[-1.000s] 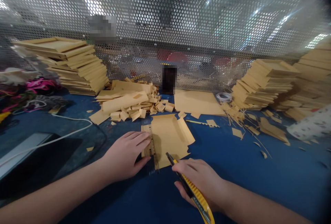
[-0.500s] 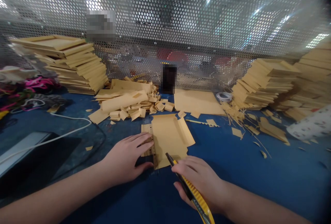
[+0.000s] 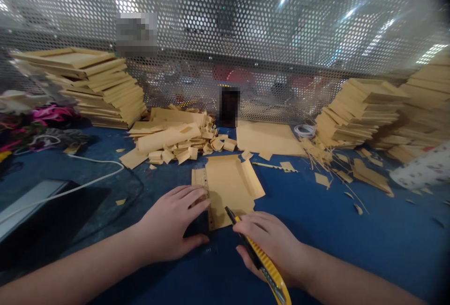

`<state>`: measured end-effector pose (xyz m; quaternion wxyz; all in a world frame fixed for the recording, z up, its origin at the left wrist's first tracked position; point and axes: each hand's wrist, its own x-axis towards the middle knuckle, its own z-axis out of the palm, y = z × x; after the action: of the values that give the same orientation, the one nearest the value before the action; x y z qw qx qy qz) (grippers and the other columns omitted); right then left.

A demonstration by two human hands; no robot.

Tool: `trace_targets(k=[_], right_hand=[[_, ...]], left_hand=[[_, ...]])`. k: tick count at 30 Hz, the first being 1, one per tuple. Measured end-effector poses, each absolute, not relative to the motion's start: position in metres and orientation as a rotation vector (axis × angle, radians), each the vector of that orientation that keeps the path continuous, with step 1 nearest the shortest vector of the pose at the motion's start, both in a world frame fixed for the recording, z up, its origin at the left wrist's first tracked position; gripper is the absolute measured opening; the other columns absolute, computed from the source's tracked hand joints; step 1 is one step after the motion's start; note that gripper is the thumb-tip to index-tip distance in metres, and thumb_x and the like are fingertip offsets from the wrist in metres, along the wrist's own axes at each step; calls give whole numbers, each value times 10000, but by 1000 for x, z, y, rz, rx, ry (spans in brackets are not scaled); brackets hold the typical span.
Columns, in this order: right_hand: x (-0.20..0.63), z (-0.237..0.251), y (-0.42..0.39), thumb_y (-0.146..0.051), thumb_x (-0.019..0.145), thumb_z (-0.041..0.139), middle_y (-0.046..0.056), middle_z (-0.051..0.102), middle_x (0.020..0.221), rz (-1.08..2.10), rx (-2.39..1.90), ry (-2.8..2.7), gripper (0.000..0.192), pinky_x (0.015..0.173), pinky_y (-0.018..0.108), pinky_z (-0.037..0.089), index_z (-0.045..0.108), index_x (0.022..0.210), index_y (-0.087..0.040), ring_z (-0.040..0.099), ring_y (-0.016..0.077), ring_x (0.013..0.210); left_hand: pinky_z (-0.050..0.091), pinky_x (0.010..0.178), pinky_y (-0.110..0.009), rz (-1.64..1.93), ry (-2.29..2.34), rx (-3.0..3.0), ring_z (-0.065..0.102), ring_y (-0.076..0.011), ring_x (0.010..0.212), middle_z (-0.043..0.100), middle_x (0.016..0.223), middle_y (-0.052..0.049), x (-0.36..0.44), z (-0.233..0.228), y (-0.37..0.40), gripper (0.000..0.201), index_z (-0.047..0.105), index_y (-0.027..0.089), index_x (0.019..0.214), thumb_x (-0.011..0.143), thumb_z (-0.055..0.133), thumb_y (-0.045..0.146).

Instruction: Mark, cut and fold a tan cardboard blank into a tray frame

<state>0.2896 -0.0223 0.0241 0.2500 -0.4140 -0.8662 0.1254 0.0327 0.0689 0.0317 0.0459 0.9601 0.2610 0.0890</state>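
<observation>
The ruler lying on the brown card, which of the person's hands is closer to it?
Left. The left hand lies flat with its fingers on the ruler. The right hand grips a yellow utility knife, its blade at the brown card beside the ruler.

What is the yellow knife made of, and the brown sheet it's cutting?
The yellow knife looks like plastic, smooth and a bit shiny, with ridges along its back; its dark blade tip is probably metal. The brown sheet looks like kraft card: dull, matte, with sharp folded flaps and straight cut edges.
</observation>
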Motion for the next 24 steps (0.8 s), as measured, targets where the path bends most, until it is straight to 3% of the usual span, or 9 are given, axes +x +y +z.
trace_targets(k=[13, 18, 24], right_hand=[[289, 29, -23, -205, 819, 522, 41, 673, 921, 373, -1147, -2362, 265, 786, 309, 509, 550, 1082, -219, 643, 193, 841], [289, 26, -22, -193, 798, 543, 34, 663, 882, 295, -1086, -2354, 269, 735, 300, 508, 544, 1068, -197, 628, 178, 778], [286, 27, -24, -179, 800, 534, 41, 655, 889, 283, -1068, -2323, 275, 764, 308, 506, 541, 1074, -197, 617, 176, 799]], left_hand=[[419, 1065, -486, 146, 734, 2882, 474, -329, 1274, 501, 1373, -135, 31, 33, 66, 679, 513, 176, 1329, 773, 681, 528], [389, 1096, -494, 116, 787, 2858, 397, -338, 1349, 371, 1504, -131, 30, 30, 70, 776, 459, 187, 1391, 756, 684, 573], [309, 1158, -495, 115, 792, 2814, 256, -331, 1429, 362, 1520, -80, 31, 29, 71, 758, 485, 203, 1366, 738, 700, 570]])
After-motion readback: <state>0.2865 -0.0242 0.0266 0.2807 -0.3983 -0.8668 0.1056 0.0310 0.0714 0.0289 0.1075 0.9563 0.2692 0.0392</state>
